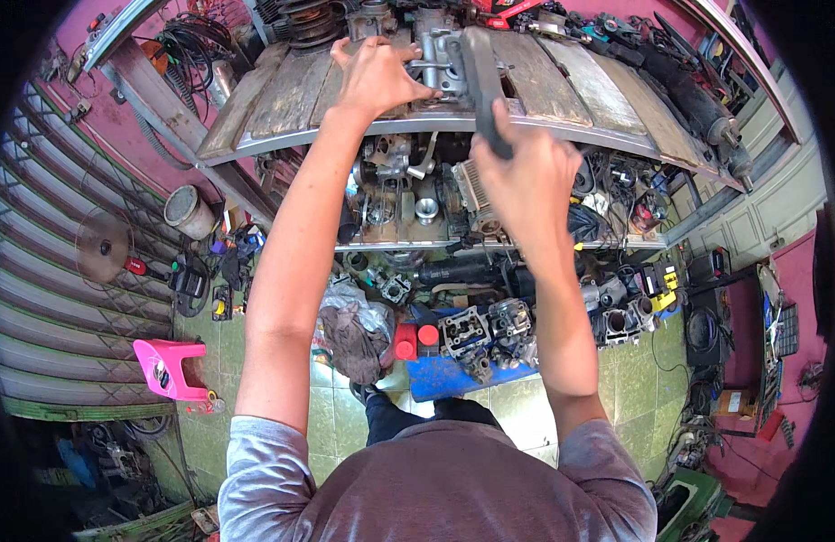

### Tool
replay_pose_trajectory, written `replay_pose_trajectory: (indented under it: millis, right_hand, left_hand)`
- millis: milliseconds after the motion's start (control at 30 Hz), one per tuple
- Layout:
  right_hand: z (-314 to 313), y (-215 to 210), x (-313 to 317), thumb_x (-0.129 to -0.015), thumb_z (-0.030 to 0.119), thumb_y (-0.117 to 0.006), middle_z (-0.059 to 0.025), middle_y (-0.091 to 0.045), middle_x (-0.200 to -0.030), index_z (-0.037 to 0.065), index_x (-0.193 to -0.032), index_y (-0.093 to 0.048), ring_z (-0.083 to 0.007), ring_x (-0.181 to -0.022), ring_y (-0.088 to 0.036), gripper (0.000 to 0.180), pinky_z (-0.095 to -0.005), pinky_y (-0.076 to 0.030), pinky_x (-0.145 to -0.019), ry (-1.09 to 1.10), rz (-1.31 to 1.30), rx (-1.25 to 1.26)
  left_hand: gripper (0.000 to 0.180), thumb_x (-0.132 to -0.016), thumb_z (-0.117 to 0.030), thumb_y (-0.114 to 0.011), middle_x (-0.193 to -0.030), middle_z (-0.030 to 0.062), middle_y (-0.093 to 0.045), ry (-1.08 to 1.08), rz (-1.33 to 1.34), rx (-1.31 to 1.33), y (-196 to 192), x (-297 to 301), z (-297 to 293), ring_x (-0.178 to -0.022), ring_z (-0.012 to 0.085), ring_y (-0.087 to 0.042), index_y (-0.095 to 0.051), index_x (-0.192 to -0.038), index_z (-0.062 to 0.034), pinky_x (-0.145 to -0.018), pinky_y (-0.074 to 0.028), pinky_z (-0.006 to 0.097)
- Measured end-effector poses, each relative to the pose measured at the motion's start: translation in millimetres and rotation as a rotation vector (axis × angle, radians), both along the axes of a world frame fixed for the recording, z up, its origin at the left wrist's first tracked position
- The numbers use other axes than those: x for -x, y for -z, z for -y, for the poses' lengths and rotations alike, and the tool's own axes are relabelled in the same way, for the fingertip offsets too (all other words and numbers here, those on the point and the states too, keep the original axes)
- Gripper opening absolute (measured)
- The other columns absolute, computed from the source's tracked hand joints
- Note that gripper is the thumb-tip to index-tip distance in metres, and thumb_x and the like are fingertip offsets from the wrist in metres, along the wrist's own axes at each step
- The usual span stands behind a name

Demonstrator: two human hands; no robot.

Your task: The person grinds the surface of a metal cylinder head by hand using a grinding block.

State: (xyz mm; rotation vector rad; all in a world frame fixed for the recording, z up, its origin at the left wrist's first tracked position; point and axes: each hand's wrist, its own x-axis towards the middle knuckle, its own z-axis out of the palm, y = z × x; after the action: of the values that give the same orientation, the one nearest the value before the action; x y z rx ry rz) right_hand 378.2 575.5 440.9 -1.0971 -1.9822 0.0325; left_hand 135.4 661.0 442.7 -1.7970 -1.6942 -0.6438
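A grey cast-metal engine part (433, 68) lies on the wooden bench top (286, 99) near its front edge. My left hand (378, 77) holds it at its left side, thumb and forefinger against the metal, the other fingers stretched outward. In my right hand (533, 176) is a long dark-grey bar-shaped tool (482, 81), blurred by motion. My fingers wrap its near end, while its far end reaches over the right side of the engine part. Whether the tool touches the part I cannot tell.
Stacked ringed metal parts (309, 23) stand at the bench's back left. A dark cylinder shock absorber (697, 104) lies at the right end. Below, a shelf (404, 233) holds engine parts. A cylinder head (465, 332) rests near my feet; a pink stool (172, 369) stands left.
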Motion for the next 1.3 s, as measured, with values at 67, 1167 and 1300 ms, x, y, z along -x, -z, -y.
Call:
replay_pose_trajectory:
  millis: [67,1167,1300]
  right_hand:
    - [-24.1,-13.4,6.6,-0.084,0.028,-0.07,-0.0184,-0.072,-0.08,0.005,-0.124,-0.072,-0.0332,-0.089,-0.071,0.045,-0.0645,-0.039,-0.098,0.087,-0.05,-0.005]
    - [-39.7,-24.5,-20.8,-0.083,0.038,-0.069,-0.0255,-0.074,-0.092,0.012,-0.131,-0.069,-0.04,-0.093,-0.073,0.055,-0.0533,-0.045,-0.101,0.208,-0.036,0.204]
    - [-40.6,42.9,-6.6,-0.085,0.027,-0.071,-0.0107,-0.072,-0.074,0.01,-0.134,-0.066,-0.0269,-0.079,-0.069,0.052,-0.0585,-0.031,-0.104,0.103,0.019,-0.196]
  left_hand:
    - [0.074,-0.055,-0.068,-0.085,-0.101,0.0084,-0.076,0.044,0.036,-0.043,0.0,-1.8,-3.2,-0.119,0.0236,-0.061,-0.08,-0.114,-0.0238,-0.106,-0.021,0.065]
    - [0.071,-0.059,-0.065,-0.086,-0.116,0.0091,-0.072,0.046,-0.02,0.04,2.4,-6.6,5.5,-0.125,0.0211,-0.057,-0.079,-0.117,-0.0237,-0.105,-0.02,0.062]
    - [0.071,-0.06,-0.066,-0.084,-0.117,0.0097,-0.072,-0.008,-0.01,0.085,-7.4,-7.6,1.5,-0.124,0.0215,-0.058,-0.079,-0.116,-0.0235,-0.106,-0.02,0.061]
